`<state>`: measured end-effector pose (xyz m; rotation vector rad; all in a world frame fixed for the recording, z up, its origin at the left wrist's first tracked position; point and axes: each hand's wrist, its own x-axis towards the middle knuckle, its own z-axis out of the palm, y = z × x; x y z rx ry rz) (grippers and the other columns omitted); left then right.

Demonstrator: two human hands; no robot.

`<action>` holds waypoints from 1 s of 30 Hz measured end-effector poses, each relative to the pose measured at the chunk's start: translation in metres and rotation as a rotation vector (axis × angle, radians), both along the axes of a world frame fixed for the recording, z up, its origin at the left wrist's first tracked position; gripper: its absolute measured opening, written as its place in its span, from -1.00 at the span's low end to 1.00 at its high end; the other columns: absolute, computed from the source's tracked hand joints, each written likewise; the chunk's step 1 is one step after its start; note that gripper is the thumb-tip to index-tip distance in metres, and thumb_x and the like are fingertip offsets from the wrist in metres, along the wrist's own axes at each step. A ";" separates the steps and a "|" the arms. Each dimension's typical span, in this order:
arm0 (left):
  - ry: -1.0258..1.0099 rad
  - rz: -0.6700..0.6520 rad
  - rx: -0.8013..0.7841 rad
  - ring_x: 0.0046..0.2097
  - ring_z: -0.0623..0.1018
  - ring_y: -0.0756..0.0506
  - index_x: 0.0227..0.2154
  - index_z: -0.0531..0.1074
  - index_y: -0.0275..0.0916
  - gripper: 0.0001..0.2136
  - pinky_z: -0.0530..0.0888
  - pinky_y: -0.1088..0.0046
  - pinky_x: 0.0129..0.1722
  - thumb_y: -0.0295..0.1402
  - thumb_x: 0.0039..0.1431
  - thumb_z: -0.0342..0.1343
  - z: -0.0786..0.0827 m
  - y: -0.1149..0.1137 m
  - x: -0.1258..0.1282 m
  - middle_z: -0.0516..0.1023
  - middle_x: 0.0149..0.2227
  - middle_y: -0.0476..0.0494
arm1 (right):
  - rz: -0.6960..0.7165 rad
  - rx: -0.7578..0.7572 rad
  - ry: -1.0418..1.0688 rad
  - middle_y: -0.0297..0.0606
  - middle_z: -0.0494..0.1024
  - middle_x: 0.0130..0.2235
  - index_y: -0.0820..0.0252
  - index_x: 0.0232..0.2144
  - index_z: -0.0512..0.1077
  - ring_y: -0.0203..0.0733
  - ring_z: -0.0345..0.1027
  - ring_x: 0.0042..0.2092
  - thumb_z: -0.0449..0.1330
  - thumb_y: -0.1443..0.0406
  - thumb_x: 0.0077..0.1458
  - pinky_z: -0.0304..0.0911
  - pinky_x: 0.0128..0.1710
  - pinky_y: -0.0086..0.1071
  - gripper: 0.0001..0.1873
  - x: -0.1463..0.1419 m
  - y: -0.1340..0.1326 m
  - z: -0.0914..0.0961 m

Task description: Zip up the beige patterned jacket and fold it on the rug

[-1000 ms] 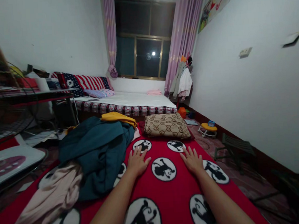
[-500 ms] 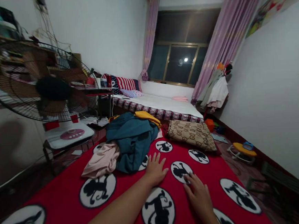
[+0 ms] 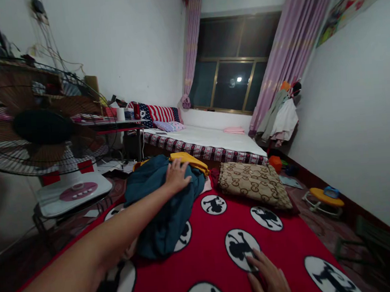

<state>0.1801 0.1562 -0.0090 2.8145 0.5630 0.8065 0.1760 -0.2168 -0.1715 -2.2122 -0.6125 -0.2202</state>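
Observation:
My left hand [image 3: 176, 176] reaches across a heap of clothes and rests on top of it, fingers spread, where a dark teal garment [image 3: 162, 202] meets a yellow garment [image 3: 189, 161]. It grips nothing that I can see. My right hand [image 3: 270, 278] lies flat with fingers apart on the red blanket [image 3: 208, 235] printed with black-and-white cartoon circles, at the bottom edge of the view. A brown patterned pillow [image 3: 254, 182] lies to the right of the clothes heap.
A standing fan [image 3: 41, 131] with a white base is close on the left. Behind the heap is a bed [image 3: 208, 140] with a white sheet, a window [image 3: 233, 82] with purple curtains, and clothes hanging at the right wall. A small yellow stool [image 3: 322, 197] sits on the floor.
My left hand left the red blanket and reached forward onto the clothes heap. My right hand drew back toward me along the blanket. The view swung left, bringing the fan in.

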 end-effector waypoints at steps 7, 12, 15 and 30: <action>-0.022 0.453 -0.153 0.14 0.25 -0.55 0.25 0.07 -0.40 -0.01 0.30 -0.16 -0.03 0.23 -0.13 0.11 -0.032 0.063 0.012 0.18 0.17 -0.65 | -0.005 -0.075 -0.146 -0.21 0.44 0.11 -0.02 -0.13 0.53 0.13 0.27 0.15 0.07 0.18 0.06 0.07 0.14 0.19 -0.65 0.003 -0.002 -0.004; -0.094 0.413 -0.155 -0.01 0.45 -0.43 0.12 0.28 -0.32 -0.24 0.41 0.10 -0.10 0.17 -0.02 0.07 -0.046 0.073 0.000 0.41 0.00 -0.50 | 0.044 -0.173 -0.184 -0.22 0.46 0.09 -0.05 -0.11 0.53 0.08 0.32 0.11 0.11 0.17 0.08 0.22 0.08 0.09 -0.67 0.006 -0.006 0.001; -0.083 0.346 -0.180 -0.11 0.53 -0.40 0.05 0.35 -0.32 -0.35 0.44 0.16 -0.17 0.09 0.03 0.08 -0.041 0.074 -0.014 0.53 -0.15 -0.43 | 0.021 -0.135 -0.185 -0.21 0.47 0.08 -0.02 -0.14 0.54 0.06 0.33 0.09 0.12 0.19 0.07 0.23 0.07 0.06 -0.69 0.002 -0.003 0.008; -0.487 -0.244 -0.486 -0.14 0.56 -0.18 0.01 0.37 -0.25 -0.42 0.48 0.34 -0.14 0.04 0.01 0.15 0.037 -0.075 -0.138 0.56 -0.12 -0.15 | -0.026 0.263 0.043 -0.11 0.55 -0.05 0.15 -0.22 0.56 0.08 0.38 0.03 0.18 0.06 -0.02 0.19 0.10 0.02 -0.61 -0.003 0.004 0.021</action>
